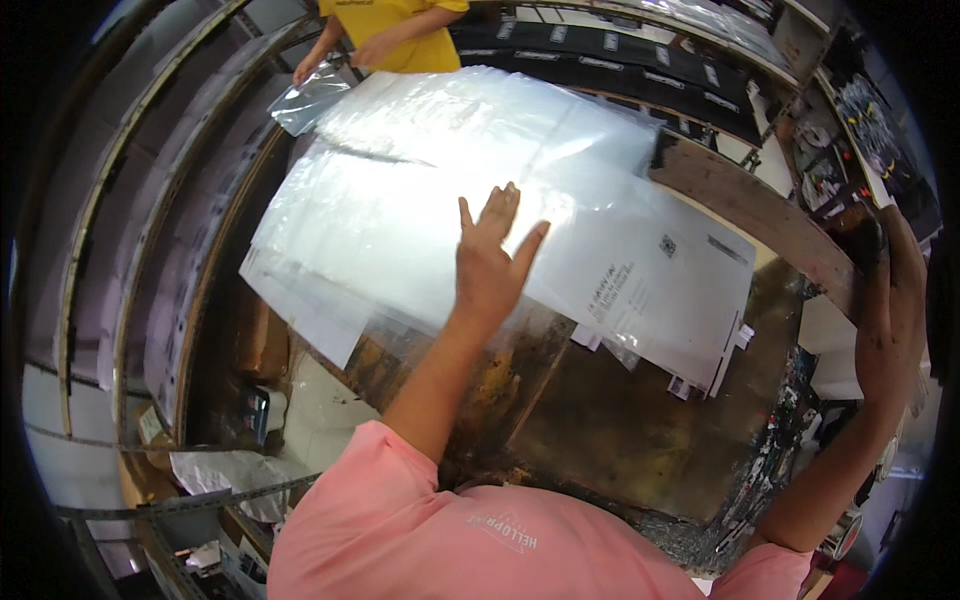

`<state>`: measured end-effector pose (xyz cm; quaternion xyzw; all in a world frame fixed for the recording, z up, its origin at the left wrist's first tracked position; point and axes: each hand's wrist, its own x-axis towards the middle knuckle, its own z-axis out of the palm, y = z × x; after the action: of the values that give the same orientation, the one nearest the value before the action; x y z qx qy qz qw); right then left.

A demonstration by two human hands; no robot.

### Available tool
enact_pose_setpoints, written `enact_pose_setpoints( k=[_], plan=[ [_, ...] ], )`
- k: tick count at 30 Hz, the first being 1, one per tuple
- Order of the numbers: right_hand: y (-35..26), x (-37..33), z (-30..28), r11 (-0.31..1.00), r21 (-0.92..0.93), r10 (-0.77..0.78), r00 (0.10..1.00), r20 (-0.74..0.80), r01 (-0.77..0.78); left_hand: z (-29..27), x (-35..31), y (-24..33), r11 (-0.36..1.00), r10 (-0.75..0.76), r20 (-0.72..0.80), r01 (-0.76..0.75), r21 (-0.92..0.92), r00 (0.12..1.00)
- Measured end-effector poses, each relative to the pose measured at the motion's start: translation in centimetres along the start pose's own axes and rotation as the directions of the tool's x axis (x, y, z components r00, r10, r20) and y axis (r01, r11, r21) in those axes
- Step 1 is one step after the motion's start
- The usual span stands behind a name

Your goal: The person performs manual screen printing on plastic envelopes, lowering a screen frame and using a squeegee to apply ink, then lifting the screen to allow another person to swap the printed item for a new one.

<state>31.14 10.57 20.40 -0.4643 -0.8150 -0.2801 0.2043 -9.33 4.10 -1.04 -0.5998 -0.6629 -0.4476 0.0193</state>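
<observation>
Seemingly to steady the plastic sheets (360, 220), the left hand (487, 265) splayed over them, empty; the right hand's (893, 325) grip was unclear.

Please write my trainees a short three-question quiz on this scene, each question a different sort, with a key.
1. Multiple choice: What lies beneath the person's left hand?
a) a metal tray
b) translucent plastic sheets
c) a folded towel

2. True or false: The left hand's fingers are spread apart.

3. Short answer: Does the square printed code lie to the left or the right of that hand?

Key: 1. b; 2. True; 3. Right.
</observation>
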Motion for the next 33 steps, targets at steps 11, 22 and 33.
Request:
enact_pose_setpoints(
  k=[11,22,33],
  plan=[
    [-5.5,0.0,-0.5,0.997,0.053,-0.050,0.980,-0.193,0.061,-12.9,0.1,-24.8,0.907,-0.200,0.060,0.161,0.389,0.978],
    [-4.2,-0.8,-0.8,0.999,0.006,0.033,0.992,0.124,-0.034,-21.1,4.2,-29.5,0.507,-0.715,0.129,0.383,0.772,0.688],
    [-3.0,-1.3,-0.6,0.998,0.003,0.062,0.994,0.087,-0.063,-18.1,6.0,-30.7,0.595,-0.738,0.328,0.339,0.729,0.589]
  ],
)
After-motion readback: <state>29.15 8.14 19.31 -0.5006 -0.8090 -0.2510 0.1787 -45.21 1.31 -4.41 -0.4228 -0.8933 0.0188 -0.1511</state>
